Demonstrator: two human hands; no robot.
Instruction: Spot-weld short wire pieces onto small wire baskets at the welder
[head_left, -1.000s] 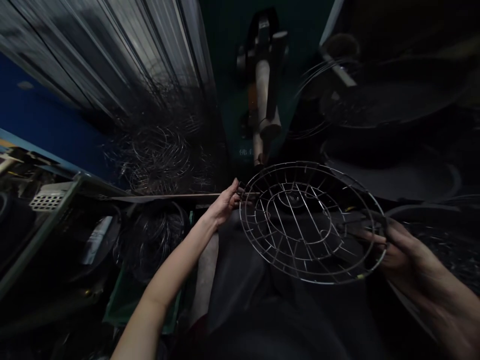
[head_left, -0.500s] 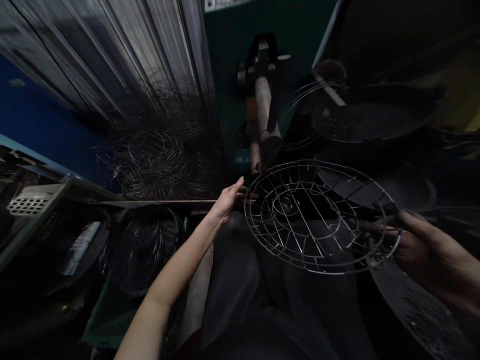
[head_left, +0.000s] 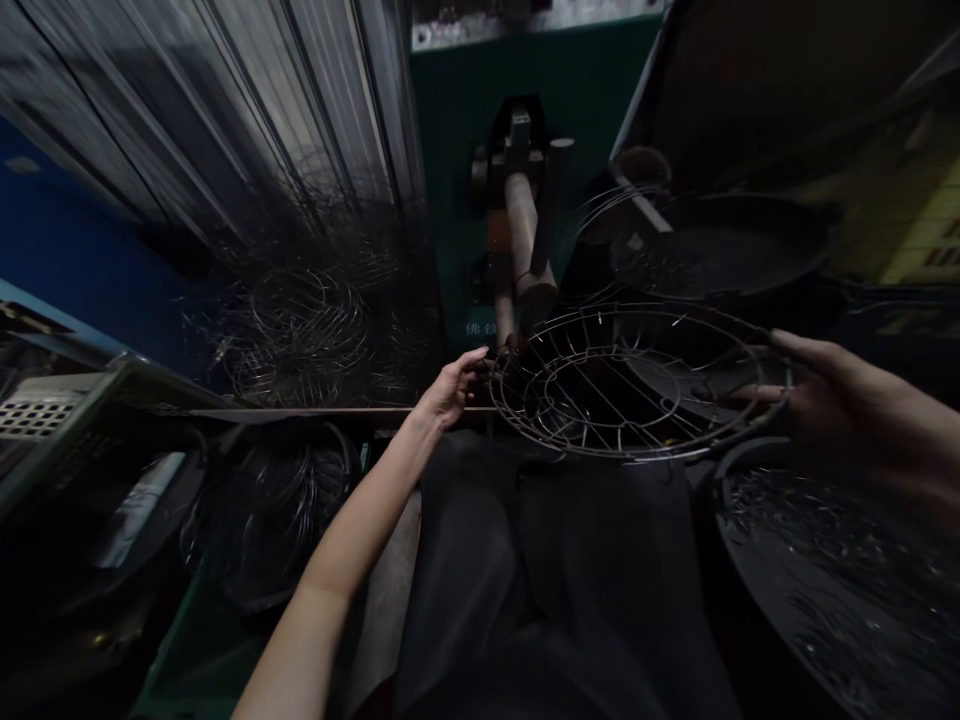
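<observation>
A round wire grille (head_left: 630, 385) with concentric rings and radial spokes is held almost flat in front of me, just below the green machine's (head_left: 517, 230) arm. My left hand (head_left: 454, 385) pinches its left rim. My right hand (head_left: 832, 400) grips its right rim with the fingers stretched along the wire. My dark-clothed lap lies below it.
A tangled heap of wire rings (head_left: 307, 320) lies at the left behind a ledge. More wire coils (head_left: 277, 500) sit in a bin at lower left. Dark round trays (head_left: 720, 245) stack at the right, and another with wire pieces (head_left: 832, 570) is at lower right.
The grille has been tipped from facing me to nearly flat and lifted toward the machine. My right hand has risen with it; my left hand has barely moved.
</observation>
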